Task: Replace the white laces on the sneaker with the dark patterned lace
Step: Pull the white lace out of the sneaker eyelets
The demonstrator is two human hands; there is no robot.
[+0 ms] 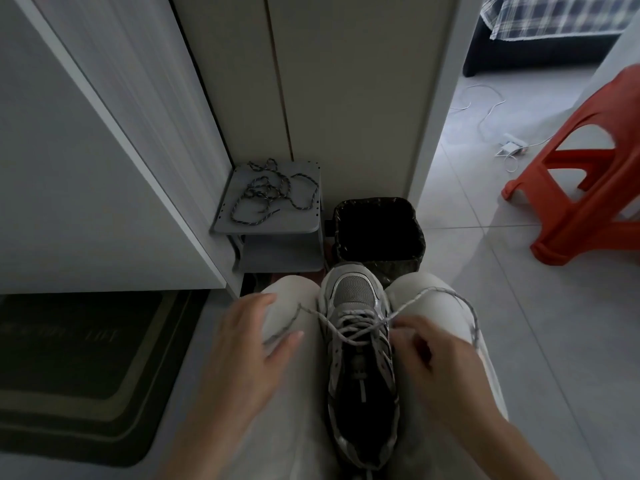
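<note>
Lying wedged between light-trousered thighs at 6 o'clock: grey sneaker (pixel 353 292), toe aiming at 12, white lace (pixel 348 338) threaded. Spreading around: pale tiled floor (pixel 519 306); standing at 2, red stool (pixel 581 237). Lying on grey shelf (pixel 266 224) at 11: dark patterned lace (pixel 273 188). Showing on doormat (pixel 86 368) at 8: writing, unreadable. Resting flat on the lace's loose end: left hand (pixel 242 341), fingers spread. Pinching lace with curled fingers: right hand (pixel 440 362), blurred.

The left hand (pixel 249 337) lies flat on the left thigh (pixel 298 403), fingers spread and straight. The right hand (pixel 429 355), blurred, curls its fingers inward, forearm entering from the lower right corner.
</note>
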